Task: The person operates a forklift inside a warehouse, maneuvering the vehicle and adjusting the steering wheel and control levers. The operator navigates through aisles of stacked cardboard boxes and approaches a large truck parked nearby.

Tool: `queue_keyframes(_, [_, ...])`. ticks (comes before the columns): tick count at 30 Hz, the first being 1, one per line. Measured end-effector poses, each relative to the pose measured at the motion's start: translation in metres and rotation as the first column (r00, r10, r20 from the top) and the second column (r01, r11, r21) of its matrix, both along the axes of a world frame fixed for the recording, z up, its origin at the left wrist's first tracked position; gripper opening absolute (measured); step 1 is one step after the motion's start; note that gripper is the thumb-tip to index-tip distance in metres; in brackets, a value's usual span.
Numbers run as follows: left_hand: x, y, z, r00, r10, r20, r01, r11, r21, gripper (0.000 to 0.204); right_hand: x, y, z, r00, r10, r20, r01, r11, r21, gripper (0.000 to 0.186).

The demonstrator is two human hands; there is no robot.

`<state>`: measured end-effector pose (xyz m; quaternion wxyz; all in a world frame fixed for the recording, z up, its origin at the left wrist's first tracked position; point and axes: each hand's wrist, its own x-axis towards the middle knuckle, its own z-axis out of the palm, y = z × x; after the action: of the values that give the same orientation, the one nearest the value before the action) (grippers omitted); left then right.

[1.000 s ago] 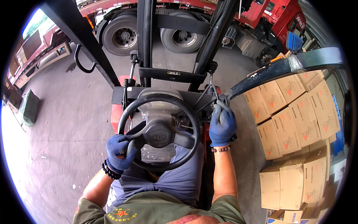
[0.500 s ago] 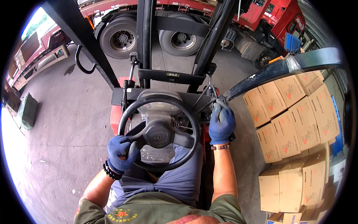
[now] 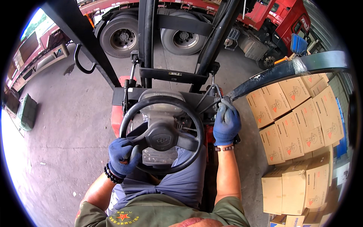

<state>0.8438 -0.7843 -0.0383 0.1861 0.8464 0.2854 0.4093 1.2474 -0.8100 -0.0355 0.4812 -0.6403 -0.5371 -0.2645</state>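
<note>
On a concrete yard (image 3: 64,125) beside a red truck (image 3: 181,22), stacked cartons (image 3: 298,125) have slid slightly lower. The left hand (image 3: 123,155) still clasps the steering wheel (image 3: 160,134); the right hand (image 3: 227,123) stays apparently closed around the control levers (image 3: 211,96).

One view only: a head-worn fisheye camera looks steeply down from above the seated person, close over the steering wheel (image 3: 162,134) at the frame's centre. It faces forward along the forklift mast (image 3: 147,41), which rises toward the upper edge. The forearms enter from the lower edge. The wide lens bends straight edges near the rim, taking in the truck wheels (image 3: 123,38) at the top and stacked cartons (image 3: 298,125) at the right.
</note>
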Motion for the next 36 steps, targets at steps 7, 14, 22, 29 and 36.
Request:
queue_keyframes(7, [0.000,0.000,0.000,1.000,0.002,-0.014,-0.002,1.000,-0.011,0.016,-0.004,-0.005,-0.002,1.000,0.011,0.005,-0.011,1.000,-0.010,0.015])
queue_keyframes(14, [-0.002,0.001,-0.004,1.000,0.010,-0.021,-0.010,1.000,-0.017,0.017,-0.011,-0.020,-0.018,0.999,0.024,0.040,-0.024,1.000,0.008,0.012])
queue_keyframes(22, [-0.003,0.000,-0.005,1.000,0.015,-0.017,-0.015,1.000,-0.017,0.017,-0.041,-0.068,-0.029,0.995,0.100,-0.014,-0.101,0.987,-0.126,0.017])
queue_keyframes(29, [0.003,-0.002,-0.002,0.999,0.006,0.045,-0.007,1.000,0.010,0.027,-0.092,-0.146,-0.080,0.872,-0.030,-0.488,0.080,0.993,0.082,0.054])
queue_keyframes(36, [0.001,0.002,-0.015,0.998,0.043,0.053,-0.043,0.999,0.002,0.022,-0.108,-0.129,-0.165,-0.013,0.203,-0.979,-0.272,0.942,0.199,0.037])
